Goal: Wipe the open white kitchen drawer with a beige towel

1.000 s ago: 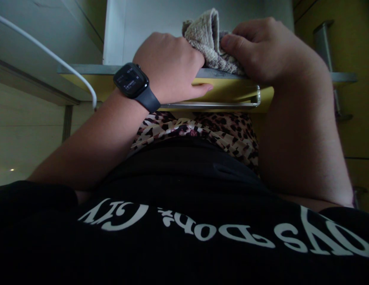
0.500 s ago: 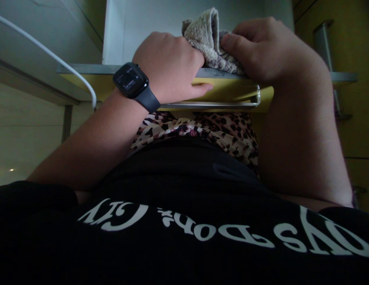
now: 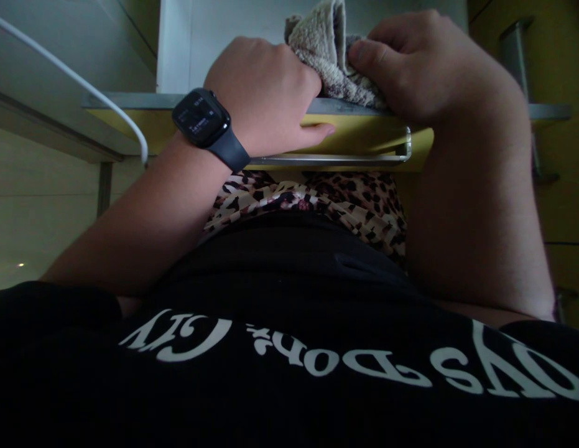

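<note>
My left hand [image 3: 265,93], with a dark smartwatch [image 3: 203,121] on its wrist, curls over the top edge of an open yellow drawer front [image 3: 364,134]; the thumb lies on the yellow face above the metal bar handle [image 3: 336,159]. My right hand [image 3: 410,65] is closed on a crumpled beige cloth [image 3: 324,53] that rests on the drawer's top edge. The two hands lie side by side with the cloth bunched between them.
The drawer's pale inside [image 3: 252,25] shows behind the hands. A white cable [image 3: 84,84] curves down at the left. More yellow drawer fronts with metal handles [image 3: 517,56] stand at the right. My black shirt [image 3: 289,348] fills the lower view.
The view has shifted slightly, so hands, cloth and drawer edge sit a little higher in the picture. The grips look the same.
</note>
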A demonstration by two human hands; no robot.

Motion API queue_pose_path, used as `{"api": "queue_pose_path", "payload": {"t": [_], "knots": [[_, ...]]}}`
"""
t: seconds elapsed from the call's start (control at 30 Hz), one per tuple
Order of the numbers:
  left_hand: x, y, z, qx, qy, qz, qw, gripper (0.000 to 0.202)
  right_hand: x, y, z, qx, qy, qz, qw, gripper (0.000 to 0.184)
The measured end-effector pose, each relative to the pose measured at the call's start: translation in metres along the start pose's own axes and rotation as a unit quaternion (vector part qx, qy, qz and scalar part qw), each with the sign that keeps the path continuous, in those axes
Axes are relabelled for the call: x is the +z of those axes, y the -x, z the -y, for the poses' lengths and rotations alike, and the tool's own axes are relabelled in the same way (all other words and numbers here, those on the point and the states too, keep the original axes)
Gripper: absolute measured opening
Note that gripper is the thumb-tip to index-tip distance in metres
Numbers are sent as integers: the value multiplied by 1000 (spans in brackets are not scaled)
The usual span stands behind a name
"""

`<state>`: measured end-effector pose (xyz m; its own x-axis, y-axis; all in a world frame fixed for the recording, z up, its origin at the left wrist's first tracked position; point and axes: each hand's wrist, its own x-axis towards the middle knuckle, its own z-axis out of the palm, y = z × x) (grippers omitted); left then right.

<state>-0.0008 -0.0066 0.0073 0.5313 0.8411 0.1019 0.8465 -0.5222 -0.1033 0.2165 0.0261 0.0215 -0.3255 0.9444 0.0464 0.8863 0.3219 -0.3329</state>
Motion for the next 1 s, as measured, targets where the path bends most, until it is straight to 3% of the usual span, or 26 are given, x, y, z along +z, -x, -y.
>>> {"api": "queue_pose_path", "payload": {"t": [1.0], "knots": [[1, 0, 0, 0, 6, -1, 1000, 78, 2, 1, 1, -16, 10, -2, 1000, 44]]}}
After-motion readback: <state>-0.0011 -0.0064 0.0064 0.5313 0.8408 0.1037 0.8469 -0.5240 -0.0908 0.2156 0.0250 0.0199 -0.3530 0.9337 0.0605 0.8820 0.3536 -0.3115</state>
